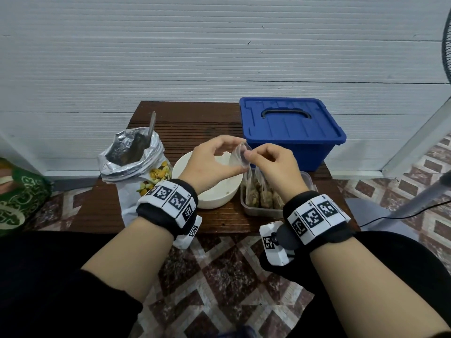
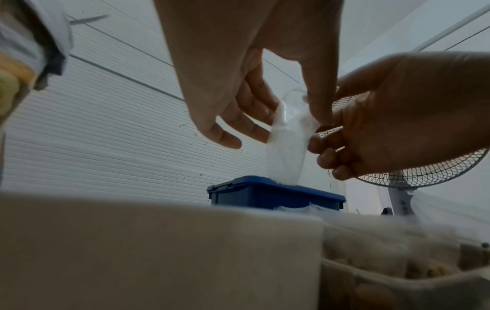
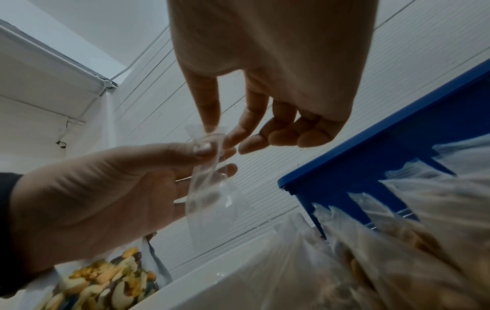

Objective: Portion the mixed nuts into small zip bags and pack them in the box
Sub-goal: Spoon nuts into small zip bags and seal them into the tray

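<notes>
A small clear zip bag [image 1: 236, 160], with nothing in it, hangs above the white bowl [image 1: 185, 164]. My left hand [image 1: 230, 154] pinches its top edge from the left, and my right hand [image 1: 251, 155] pinches the same edge from the right. In the right wrist view the bag [image 3: 212, 193] dangles below the right thumb and forefinger, with the left thumb pressed on its mouth. The left wrist view has the bag [image 2: 287, 146] between both hands. The blue box [image 1: 290, 132] stands at the back right with its lid on.
An opened foil bag of mixed nuts [image 1: 131, 154] with a spoon [image 1: 151, 128] in it stands left of the bowl. A clear tub [image 1: 258, 211] with filled zip bags [image 1: 261, 196] sits under my right wrist. A fan [image 2: 424, 172] stands on the right.
</notes>
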The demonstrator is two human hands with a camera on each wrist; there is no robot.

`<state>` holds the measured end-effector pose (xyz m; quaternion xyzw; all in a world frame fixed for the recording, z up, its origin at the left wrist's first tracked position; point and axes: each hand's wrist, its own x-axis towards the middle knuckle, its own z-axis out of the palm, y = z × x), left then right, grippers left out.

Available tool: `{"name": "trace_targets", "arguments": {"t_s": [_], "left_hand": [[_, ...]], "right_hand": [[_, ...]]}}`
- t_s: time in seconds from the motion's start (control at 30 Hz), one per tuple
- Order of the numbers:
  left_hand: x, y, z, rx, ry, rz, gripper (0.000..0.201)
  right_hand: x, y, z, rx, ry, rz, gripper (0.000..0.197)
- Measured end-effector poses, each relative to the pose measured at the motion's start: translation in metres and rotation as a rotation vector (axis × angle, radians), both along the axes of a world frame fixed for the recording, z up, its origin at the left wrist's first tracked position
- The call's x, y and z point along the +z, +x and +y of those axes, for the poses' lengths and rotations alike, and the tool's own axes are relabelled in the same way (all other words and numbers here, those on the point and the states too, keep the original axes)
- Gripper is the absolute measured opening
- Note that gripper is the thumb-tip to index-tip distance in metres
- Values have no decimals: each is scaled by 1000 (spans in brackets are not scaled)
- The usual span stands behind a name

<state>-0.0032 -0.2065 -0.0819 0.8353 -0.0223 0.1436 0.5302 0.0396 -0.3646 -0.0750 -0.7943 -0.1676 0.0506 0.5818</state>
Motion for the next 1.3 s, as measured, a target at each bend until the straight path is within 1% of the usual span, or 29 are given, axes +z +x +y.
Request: {"name": "trace_targets", "arguments": {"t_s": [0.1,0.23,0.33,0.5,0.73,0.87,0.97,1.03,1.13,1.23,1.3], "left_hand": [[0,0,0,-2,25,-26,45],[0,-1,-1,-19,64,-22,56],[1,-2,-2,0,67,-34,55],[6,-6,3,100,24,-60,44],[26,-21,30,205,29,-104,50],[45,-37,57,233,80,-119,60],[57,-47,81,264,57,-96,67],[64,-53,99,312,33,-90,67],[68,-60,126,397,45,-69,60],[62,-63,152,462,65,-41,61],[55,-65,165,460,44,3,60]], "right_hand": [[0,2,0,-54,-37,-32,23],[-1,2,0,-88,-72,-59,23],[0,1,1,-87,-75,-71,22],[3,-1,5,-127,9,-35,27],[3,-4,14,-81,24,-26,23],[7,-12,24,-24,29,-39,37],[15,-17,37,32,28,-31,43],[21,-19,50,62,16,-28,46],[33,-20,77,96,-2,7,58],[43,-15,107,142,-60,43,64],[47,-11,125,176,-126,36,65]]}}
